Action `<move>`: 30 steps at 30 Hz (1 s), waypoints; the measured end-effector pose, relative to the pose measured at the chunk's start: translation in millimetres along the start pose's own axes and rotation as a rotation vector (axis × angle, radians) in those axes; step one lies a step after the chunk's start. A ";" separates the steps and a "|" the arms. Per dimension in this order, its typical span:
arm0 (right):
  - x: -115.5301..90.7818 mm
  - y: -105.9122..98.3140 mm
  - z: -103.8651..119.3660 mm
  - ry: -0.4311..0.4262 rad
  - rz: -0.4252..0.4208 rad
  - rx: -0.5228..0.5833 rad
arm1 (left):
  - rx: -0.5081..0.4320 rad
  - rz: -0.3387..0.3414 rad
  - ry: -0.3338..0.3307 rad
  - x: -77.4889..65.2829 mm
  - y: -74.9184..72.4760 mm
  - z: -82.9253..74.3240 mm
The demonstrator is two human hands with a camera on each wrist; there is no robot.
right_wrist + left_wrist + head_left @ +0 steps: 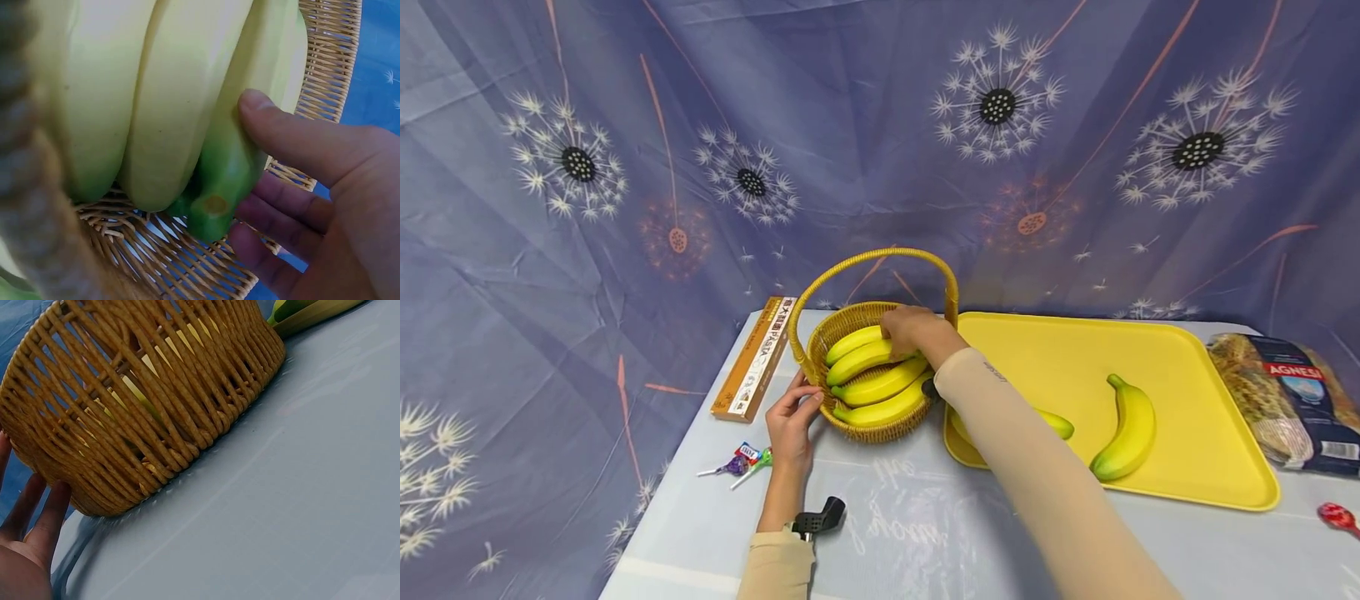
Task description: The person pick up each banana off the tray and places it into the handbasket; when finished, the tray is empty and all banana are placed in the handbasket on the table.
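Observation:
A wicker basket [876, 433] with a tall arched handle [880, 254] stands on the table, and several yellow bananas [880, 387] lie side by side in it. Reaching in from the right, my right hand [917, 329] grips one banana [231, 165] near its green stem end. The thumb presses on top of that banana while the other fingers curl beneath it. At the basket's left side is my left hand [792, 421]. Its fingers [53, 512] are extended and spread against the woven wall, low on the basket.
Right of the basket lies a yellow tray [1075, 342] with a banana [1127, 429] and another banana [1054, 423] partly behind the right sleeve. A pasta box [756, 358] and lollipops [745, 460] are on the left. A pasta bag [1292, 400] and red lollipop [1337, 517] sit far right.

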State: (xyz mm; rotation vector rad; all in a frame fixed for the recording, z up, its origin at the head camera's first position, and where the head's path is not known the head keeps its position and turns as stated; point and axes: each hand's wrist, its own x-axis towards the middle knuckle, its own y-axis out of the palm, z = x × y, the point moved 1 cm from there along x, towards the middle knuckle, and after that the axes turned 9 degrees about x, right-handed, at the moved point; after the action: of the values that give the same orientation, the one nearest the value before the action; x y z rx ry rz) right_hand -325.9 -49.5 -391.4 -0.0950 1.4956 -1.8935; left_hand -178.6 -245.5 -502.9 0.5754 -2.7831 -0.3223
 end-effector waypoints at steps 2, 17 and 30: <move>0.2 0.3 -1.1 -0.007 -0.006 0.006 | 0.002 0.002 0.001 0.3 0.5 -0.4; 6.4 7.5 -0.5 -0.038 -0.036 -0.035 | 0.003 -0.003 0.008 0.7 -1.1 -1.4; -2.1 2.0 2.9 -0.053 0.001 -0.039 | 0.008 0.005 0.012 1.2 0.5 -2.2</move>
State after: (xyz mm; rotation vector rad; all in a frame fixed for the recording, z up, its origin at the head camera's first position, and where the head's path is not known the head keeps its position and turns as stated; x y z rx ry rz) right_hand -322.1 -50.8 -391.5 -0.1609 1.4972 -1.8472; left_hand -179.1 -245.9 -500.4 0.5700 -2.7756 -0.3057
